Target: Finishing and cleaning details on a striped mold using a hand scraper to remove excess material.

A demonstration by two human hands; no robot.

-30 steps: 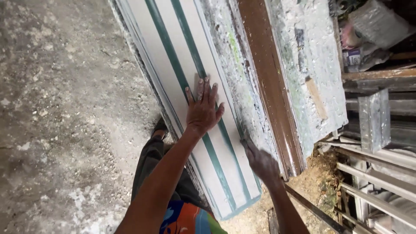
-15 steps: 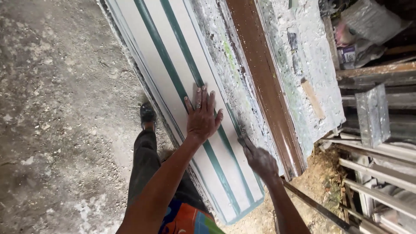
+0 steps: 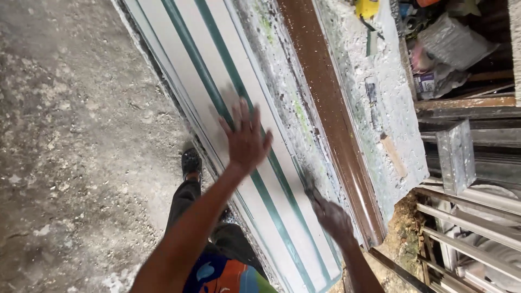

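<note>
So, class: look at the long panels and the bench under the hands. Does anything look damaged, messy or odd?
Yes. The bench top is crusted with white paint spatter and greenish stains. The left hand lies flat on the white panel with green stripes, which looks intact; the right hand is too blurred to judge.

Left hand (image 3: 247, 142) further up panel (image 3: 206, 81)

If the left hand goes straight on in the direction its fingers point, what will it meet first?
Probably only more of the white panel with green stripes: the left hand points up along it, and the way looks free there, though depth is unclear.
</note>
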